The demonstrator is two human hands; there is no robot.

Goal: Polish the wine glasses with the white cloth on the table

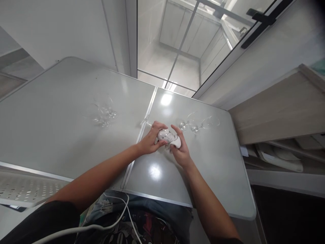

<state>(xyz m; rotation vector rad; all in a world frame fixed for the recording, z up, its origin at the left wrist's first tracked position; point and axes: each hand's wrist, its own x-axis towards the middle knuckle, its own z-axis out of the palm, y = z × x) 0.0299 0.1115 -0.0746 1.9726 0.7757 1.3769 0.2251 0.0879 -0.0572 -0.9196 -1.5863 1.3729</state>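
My left hand (pixel 151 139) and my right hand (pixel 180 150) meet over the middle of the white folding table (pixel 63 135). Between them is a clear wine glass (pixel 162 134) held on its side, its stem and foot (pixel 145 121) pointing away to the left. My left hand wraps the bowl. My right hand presses a white cloth (pixel 175 140) against the bowl. Two more wine glasses (pixel 104 117) are on the table to the left, and two others (pixel 196 124) lie on their sides to the right.
A glass wall (pixel 177 51) runs behind the table. A light wooden shelf unit (pixel 279 112) with papers stands at the right. A perforated white panel (pixel 22 189) lies at lower left, and a white cable (pixel 106 225) crosses my lap.
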